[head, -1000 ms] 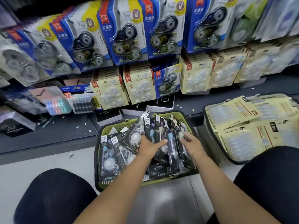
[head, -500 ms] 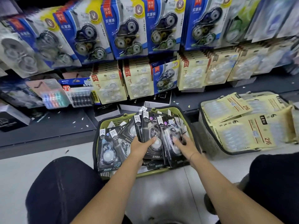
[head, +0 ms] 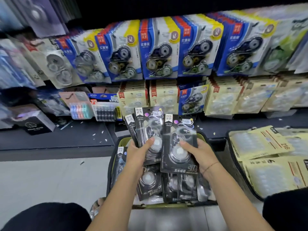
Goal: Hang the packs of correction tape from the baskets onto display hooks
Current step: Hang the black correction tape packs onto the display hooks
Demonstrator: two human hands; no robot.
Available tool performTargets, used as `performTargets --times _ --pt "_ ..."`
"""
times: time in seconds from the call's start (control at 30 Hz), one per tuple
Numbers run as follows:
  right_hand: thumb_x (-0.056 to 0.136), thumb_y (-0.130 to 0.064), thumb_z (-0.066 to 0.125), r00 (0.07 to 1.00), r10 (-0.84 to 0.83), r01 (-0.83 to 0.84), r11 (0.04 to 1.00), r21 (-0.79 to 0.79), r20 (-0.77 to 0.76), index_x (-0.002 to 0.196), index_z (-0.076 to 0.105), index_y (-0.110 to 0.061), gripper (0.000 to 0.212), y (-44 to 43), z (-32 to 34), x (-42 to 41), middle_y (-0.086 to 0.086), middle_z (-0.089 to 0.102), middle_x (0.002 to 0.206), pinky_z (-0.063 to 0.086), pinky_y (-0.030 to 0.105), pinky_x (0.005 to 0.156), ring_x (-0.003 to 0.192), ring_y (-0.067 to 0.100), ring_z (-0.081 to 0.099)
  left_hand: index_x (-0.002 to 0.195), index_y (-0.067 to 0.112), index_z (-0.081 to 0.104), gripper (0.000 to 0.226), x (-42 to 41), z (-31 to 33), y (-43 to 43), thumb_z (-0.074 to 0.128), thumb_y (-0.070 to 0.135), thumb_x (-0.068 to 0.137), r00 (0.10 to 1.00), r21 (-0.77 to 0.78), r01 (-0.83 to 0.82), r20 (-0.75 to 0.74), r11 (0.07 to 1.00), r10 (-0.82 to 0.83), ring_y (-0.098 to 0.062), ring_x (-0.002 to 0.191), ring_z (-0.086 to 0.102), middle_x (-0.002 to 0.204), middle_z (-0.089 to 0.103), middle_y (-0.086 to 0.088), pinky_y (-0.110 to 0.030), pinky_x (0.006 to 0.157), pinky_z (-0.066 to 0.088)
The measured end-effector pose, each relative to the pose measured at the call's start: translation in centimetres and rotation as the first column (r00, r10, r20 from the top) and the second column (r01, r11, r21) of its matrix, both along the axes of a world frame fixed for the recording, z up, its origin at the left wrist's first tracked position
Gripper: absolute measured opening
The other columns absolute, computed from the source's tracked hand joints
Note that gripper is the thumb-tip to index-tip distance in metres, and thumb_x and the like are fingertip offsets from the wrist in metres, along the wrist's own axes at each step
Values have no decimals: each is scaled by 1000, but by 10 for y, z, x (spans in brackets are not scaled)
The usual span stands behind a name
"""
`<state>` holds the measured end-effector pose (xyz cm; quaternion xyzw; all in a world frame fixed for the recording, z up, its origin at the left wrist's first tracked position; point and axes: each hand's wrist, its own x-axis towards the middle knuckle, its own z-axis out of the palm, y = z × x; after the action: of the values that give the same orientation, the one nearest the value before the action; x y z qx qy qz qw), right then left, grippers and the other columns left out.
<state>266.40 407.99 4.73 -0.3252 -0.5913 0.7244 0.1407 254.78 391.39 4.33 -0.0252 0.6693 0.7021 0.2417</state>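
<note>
Black blister packs of correction tape (head: 148, 130) stand upright over the far half of the olive-green plastic basket (head: 123, 140), fanned between both hands. The left hand (head: 135, 153) grips several, thumb curled over the front one. The right hand (head: 200, 155) clamps the frontmost black pack (head: 179, 164) by its right edge, thumb on the clear bubble. Loose black packs (head: 180, 185) lie flat in the basket. Just right stands a dark-rimmed basket (head: 230, 167) of cream-coloured packs (head: 260, 144). Blue-carded tape packs (head: 158, 49) hang behind.

Pale grey floor (head: 41, 177); dark low shelf ledge (head: 55, 139) flecked with white scraps; black overhang (head: 166, 5) above.
</note>
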Motion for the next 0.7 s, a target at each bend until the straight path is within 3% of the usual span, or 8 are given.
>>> performTargets --times 0.17,0.23,0.33,0.4,0.47,0.53,0.6,0.7 --pt "94 -8 56 963 145 -161 986 -52 -228 123 60 -12 30 10 66 -47 4 71 114 51 36 96 105 17 67 150 28 35 135 -38 63 -3 87 75 34 993 -22 25 -117 999 -27 -28 132 50 150 47 3 -55 106 43" --pt "94 -7 55 924 198 -208 978 5 -326 126 57 -14 34 14 98 -77 3 69 120 51 35 97 112 19 64 142 23 46 108 -63 90 -7 89 63 52 984 10 8 -177 1000 -6 -25 120 61 139 59 2 -50 100 50" --pt "87 -14 65 882 192 -183 981 63 -431 131 54 -11 45 16 146 -128 -3 61 127 45 36 106 121 16 54 106 26 62 45 -102 129 -19 85 32 69 959 71 -6 -283 997 26 -17 81 74 99 77 1 -38 70 58" --pt "81 -22 74 853 225 -171 973 156 -470 120 62 -12 42 12 177 -162 -3 69 117 46 37 104 116 18 59 102 26 63 49 -128 155 -32 87 33 60 939 117 -27 -338 993 66 -18 80 74 93 78 1 -38 70 57" --pt "86 -12 68 811 281 -203 958 204 -514 99 66 -17 13 5 207 -194 -4 75 95 53 30 90 96 17 67 109 23 64 72 -156 175 -46 95 43 47 922 124 -56 -375 991 99 -22 91 73 100 77 -1 -42 80 56" --pt "87 -8 68 778 311 -190 945 267 -547 92 67 -18 11 -3 235 -225 0 75 95 54 34 89 95 20 68 117 20 63 83 -181 191 -61 94 43 43 911 135 -62 -398 989 112 -23 93 73 104 76 -3 -42 81 56" --pt "87 -8 68 759 331 -146 926 349 -560 87 69 -19 11 -15 262 -251 1 75 95 52 38 91 95 21 68 120 18 63 83 -204 203 -75 92 40 46 899 146 -62 -421 987 119 -27 95 73 108 75 -5 -45 84 56" --pt "89 -6 66 759 333 -80 900 428 -559 78 70 -19 17 -32 295 -281 -2 75 81 54 34 77 79 15 69 111 16 66 60 -230 212 -94 84 31 55 886 204 -90 -431 975 172 -28 83 74 102 76 -12 -44 76 58"
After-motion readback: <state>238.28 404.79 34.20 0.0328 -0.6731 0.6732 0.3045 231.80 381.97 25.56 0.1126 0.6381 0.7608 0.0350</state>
